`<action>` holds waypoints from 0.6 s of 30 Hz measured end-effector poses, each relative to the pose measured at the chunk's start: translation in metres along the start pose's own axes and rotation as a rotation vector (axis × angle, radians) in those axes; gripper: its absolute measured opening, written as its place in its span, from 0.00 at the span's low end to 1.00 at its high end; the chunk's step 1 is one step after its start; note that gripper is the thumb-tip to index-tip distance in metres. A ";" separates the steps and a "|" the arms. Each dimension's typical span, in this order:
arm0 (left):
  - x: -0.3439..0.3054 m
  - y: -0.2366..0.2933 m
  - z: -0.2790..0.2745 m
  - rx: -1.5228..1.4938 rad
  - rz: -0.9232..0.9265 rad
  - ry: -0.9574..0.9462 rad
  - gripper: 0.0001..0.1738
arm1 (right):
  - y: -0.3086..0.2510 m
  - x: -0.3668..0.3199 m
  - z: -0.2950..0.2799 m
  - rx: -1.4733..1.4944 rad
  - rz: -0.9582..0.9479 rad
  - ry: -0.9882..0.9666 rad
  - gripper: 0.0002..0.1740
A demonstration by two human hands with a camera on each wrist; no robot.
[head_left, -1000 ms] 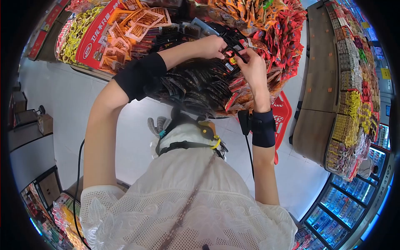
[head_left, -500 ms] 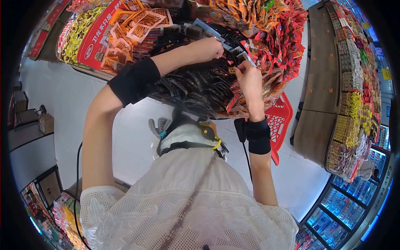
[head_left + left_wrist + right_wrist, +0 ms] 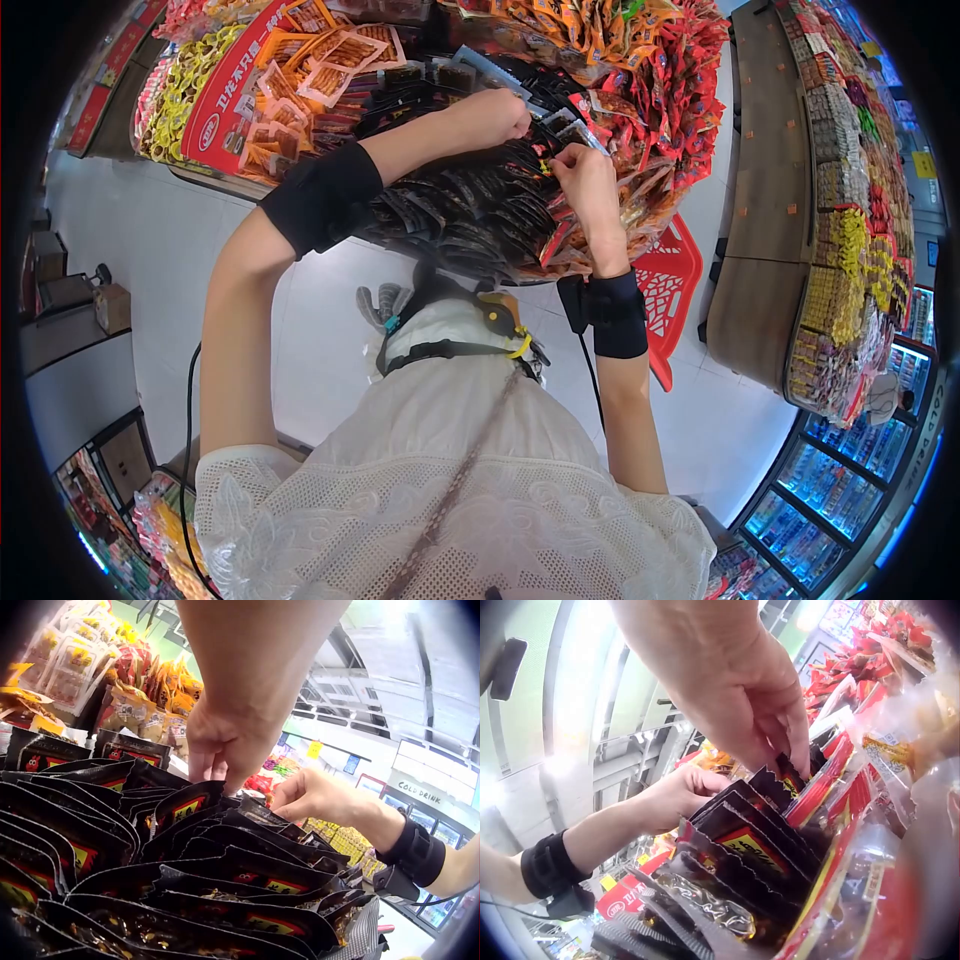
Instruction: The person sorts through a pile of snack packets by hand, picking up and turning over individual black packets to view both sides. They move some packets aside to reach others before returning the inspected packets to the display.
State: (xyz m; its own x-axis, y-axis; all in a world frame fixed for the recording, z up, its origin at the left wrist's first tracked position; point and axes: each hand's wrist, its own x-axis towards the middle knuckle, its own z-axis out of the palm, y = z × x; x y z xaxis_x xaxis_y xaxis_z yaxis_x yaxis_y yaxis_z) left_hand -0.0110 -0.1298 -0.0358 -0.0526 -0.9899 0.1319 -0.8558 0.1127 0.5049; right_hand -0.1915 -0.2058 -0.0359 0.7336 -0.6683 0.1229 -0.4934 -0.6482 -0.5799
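Note:
Rows of black snack packets (image 3: 465, 205) with red and yellow labels stand upright on the display. My left hand (image 3: 498, 118) is at the back of these rows, its fingers curled over packet tops. In the right wrist view, the left hand (image 3: 679, 796) grips the upper edge of a black packet (image 3: 735, 806). My right hand (image 3: 588, 182) is at the right end of the rows. Its thumb and fingers pinch another black packet (image 3: 786, 778), partly hidden behind the fingers. The left wrist view shows the right hand (image 3: 319, 799) low over the packet tops.
Red packets (image 3: 680, 110) lie heaped right of the black ones, and orange packets (image 3: 345, 60) behind to the left. A red plastic basket (image 3: 668, 290) stands below the display's right edge. Another shelf (image 3: 765, 190) runs along the right, across an aisle.
My right hand has drawn away from the left hand, then a little toward the left and lower. The left hand has shifted slightly left and remains at the black packets.

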 end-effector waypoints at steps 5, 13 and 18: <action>-0.001 -0.003 0.000 -0.020 -0.003 0.029 0.05 | 0.000 0.000 -0.001 0.059 -0.004 0.008 0.07; -0.031 -0.027 -0.056 -0.039 -0.155 0.263 0.07 | 0.013 0.013 0.000 0.142 -0.153 0.207 0.08; -0.058 -0.053 -0.075 -0.020 -0.274 0.262 0.09 | 0.011 0.020 0.013 0.141 -0.146 0.135 0.06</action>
State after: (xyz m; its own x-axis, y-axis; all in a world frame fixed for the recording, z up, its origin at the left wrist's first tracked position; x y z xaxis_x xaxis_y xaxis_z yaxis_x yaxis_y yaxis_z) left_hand 0.0759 -0.0717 -0.0067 0.3129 -0.9281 0.2018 -0.8092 -0.1492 0.5683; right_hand -0.1759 -0.2217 -0.0497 0.7188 -0.6199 0.3146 -0.3095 -0.6906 -0.6536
